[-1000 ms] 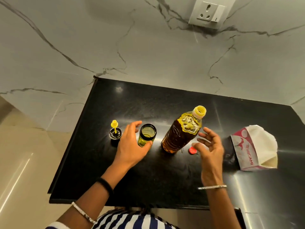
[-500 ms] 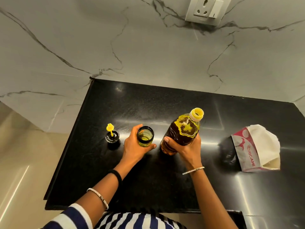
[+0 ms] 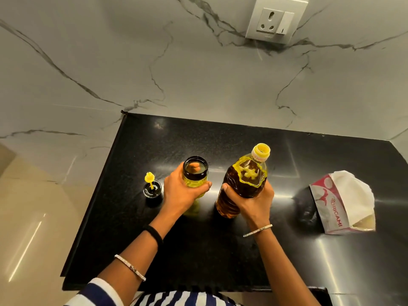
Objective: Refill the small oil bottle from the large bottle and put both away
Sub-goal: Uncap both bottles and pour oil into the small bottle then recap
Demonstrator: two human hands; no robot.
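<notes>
Black countertop (image 3: 220,250) under a marbled wall — left hand (image 3: 178,195) grips the small oil bottle (image 3: 195,173), uncapped; right hand (image 3: 254,199) just beside it wraps the large bottle (image 3: 242,180), also uncapped

Our left hand (image 3: 178,193) hides the small bottle (image 3: 195,171) below its shoulder, so we cannot tell whether its base sits on the counter (image 3: 220,250). Our right hand (image 3: 254,202) covers the large bottle (image 3: 242,173) at mid-body, and the red print at its neck is too small to read. The counter runs off the right edge; the wall socket (image 3: 276,21) is clipped at the top.
</notes>
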